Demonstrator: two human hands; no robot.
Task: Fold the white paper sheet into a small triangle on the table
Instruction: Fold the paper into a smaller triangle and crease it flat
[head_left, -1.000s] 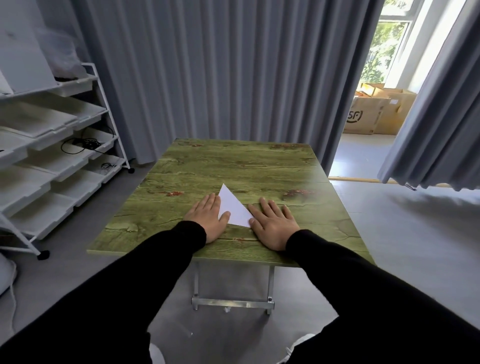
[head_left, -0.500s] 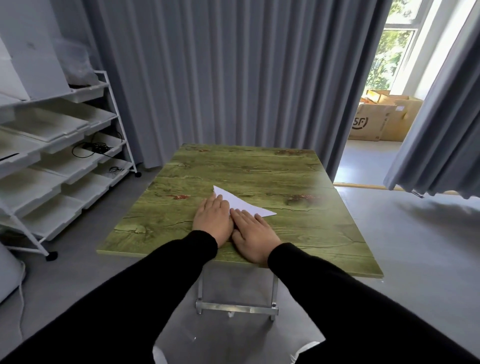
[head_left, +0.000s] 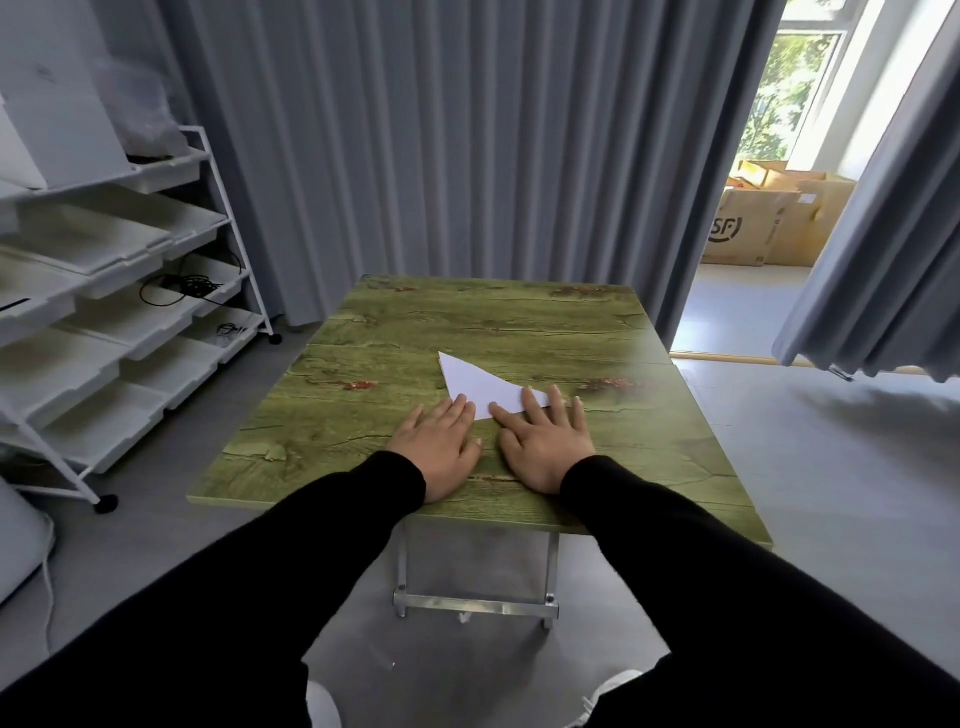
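- Since half a second back our hands have spread apart: right hand (head_left: 545, 447) slid out toward 3 o'clock along the near edge of the paper triangle (head_left: 480, 387), left hand (head_left: 441, 449) barely shifted.
- Both hands lie flat, palms down, fingers extended, gripping nothing.
- Left fingertips (head_left: 462, 408) touch the paper's near-left corner; palm is on bare table (head_left: 363, 374).
- Right fingers (head_left: 530, 402) overlap the paper's near edge and its right tip; the little finger sits on wood just past the tip.
- Paper lies flat, roughly mid-table, slightly toward our side; apex points to about 11 o'clock, long edge runs toward 3 o'clock.
- Paper is already a triangle; we can't tell the layer count from here.
- Black sleeves (head_left: 322, 561) cover both forearms to the wrists.
- White shelf rack (head_left: 130, 291) stands at 9 o'clock, off the table.
- Grey curtains (head_left: 441, 145) hang at 12 o'clock.
- Cardboard boxes (head_left: 763, 223) sit at 2 o'clock, seen through the curtain gap.
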